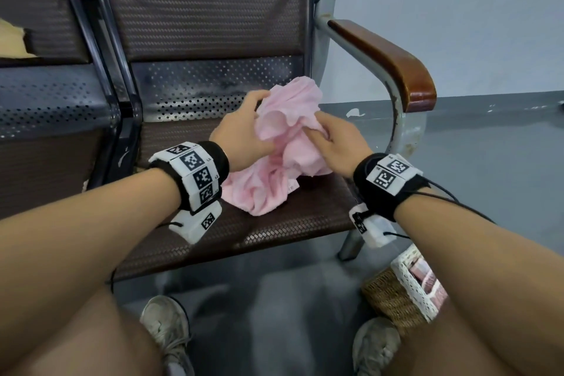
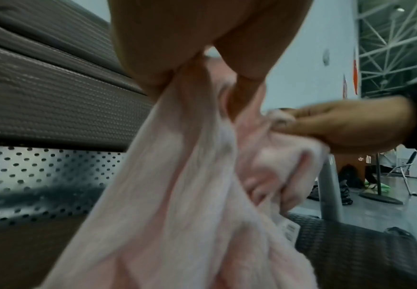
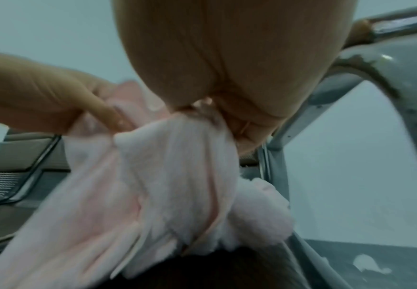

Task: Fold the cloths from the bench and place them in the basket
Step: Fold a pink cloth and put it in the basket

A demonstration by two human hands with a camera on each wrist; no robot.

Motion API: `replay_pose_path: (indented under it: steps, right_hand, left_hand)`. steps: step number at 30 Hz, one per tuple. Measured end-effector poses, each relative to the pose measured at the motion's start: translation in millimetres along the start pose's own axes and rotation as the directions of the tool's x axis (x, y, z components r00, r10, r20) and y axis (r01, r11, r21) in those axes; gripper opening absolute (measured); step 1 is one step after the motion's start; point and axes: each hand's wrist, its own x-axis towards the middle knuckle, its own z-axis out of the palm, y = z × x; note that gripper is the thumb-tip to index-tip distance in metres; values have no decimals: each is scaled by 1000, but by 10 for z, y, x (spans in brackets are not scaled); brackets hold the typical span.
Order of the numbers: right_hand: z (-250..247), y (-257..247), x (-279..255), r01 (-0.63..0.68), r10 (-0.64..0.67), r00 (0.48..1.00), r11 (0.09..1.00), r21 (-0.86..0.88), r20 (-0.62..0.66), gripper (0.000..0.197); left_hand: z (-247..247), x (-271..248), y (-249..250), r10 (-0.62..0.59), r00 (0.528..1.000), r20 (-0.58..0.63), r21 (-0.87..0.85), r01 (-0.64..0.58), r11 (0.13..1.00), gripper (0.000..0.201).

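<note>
A crumpled pink cloth [image 1: 283, 143] is bunched above the brown bench seat [image 1: 274, 232], its lower end resting on the seat. My left hand [image 1: 244, 128] grips its left side, fingers curled into the folds. My right hand [image 1: 332, 143] pinches the cloth from the right. In the left wrist view the pink cloth [image 2: 177, 195] hangs from my left hand [image 2: 190, 64], and my right hand [image 2: 338, 125] pinches a fold. The right wrist view shows the pink cloth [image 3: 165, 185] gathered under my right hand [image 3: 227, 78], with my left hand [image 3: 53, 101] beside it. A wicker basket [image 1: 399, 296] stands on the floor at the lower right.
The bench has a perforated metal back [image 1: 207, 82] and a wooden armrest [image 1: 393, 61] on the right. A second seat [image 1: 45, 131] adjoins on the left. The basket holds something pink [image 1: 427, 278]. My shoes [image 1: 168, 327] stand on the grey floor below the seat.
</note>
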Motion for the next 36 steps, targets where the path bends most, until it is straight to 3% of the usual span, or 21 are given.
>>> replay_pose_path:
  steps: [1,2,4,5,8,10,12,14,17,19,21,22,24,28,30,32,34,36]
  right_hand:
    - [10,-78,21,56,-56,998,998,0,-34,31]
    - [32,-163,20,109,-109,993,994,-12,-32,29]
    - [103,-281,15,189,-189,982,982,-16,5,21]
    - [131,-306,23,183,-183,983,983,1,15,14]
    - [116,-235,70,-20,22,997,1000,-23,70,13]
    - [94,-125,54,-132,162,964,980,-151,208,18]
    - [107,-58,7,-183,224,930,970,-160,292,34]
    - [105,-84,0,-187,207,957,976,-111,204,43]
    - [62,-200,85,-163,175,982,974,155,-65,42]
    - [14,-291,108,-109,168,969,950,293,-181,34]
    - [-13,-372,88,-26,120,970,917,398,-213,19]
    - [-23,-400,70,20,76,977,897,442,-199,10]
    - [-30,-445,32,93,-27,987,894,437,-156,17]
    - [44,-525,-36,268,-279,956,957,115,94,30]
    - [117,-553,-73,267,-258,929,964,3,263,31]
    - [182,-558,-90,188,-158,927,981,-56,339,31]
    - [254,-574,-95,108,-85,949,992,-59,305,24]
    - [330,-635,-87,32,-32,969,999,3,243,31]
  left_hand:
    - [31,-19,19,3,997,76,19,-5,1000,79]
    - [65,-26,26,24,991,129,54,-31,998,68]
    - [92,-15,62,36,989,144,119,-53,991,22]
    - [74,-6,99,29,993,112,124,-43,991,9]
    - [-26,59,153,-46,994,-99,65,52,997,17]
    - [-127,99,157,-153,966,-210,-88,138,987,22]
    - [-192,140,93,-241,939,-243,-237,184,954,24]
    - [-238,126,39,-305,918,-255,-343,209,916,27]
    - [-271,70,-43,-315,921,-231,-367,217,905,30]
    - [-290,53,-51,-337,926,-170,-357,261,897,24]
    - [-307,55,-22,-380,914,-141,-365,309,878,32]
    - [-310,65,-16,-399,907,-136,-385,323,865,33]
    - [-317,88,-9,-409,903,-129,-444,317,838,22]
    - [-371,108,25,-470,872,-134,-534,337,776,16]
    - [-385,101,65,-450,882,-138,-526,320,788,16]
    - [-371,90,109,-428,898,-102,-569,300,766,10]
    - [-337,79,167,-426,904,-46,-658,293,693,10]
    - [-290,66,257,-414,910,13,-737,289,611,12]
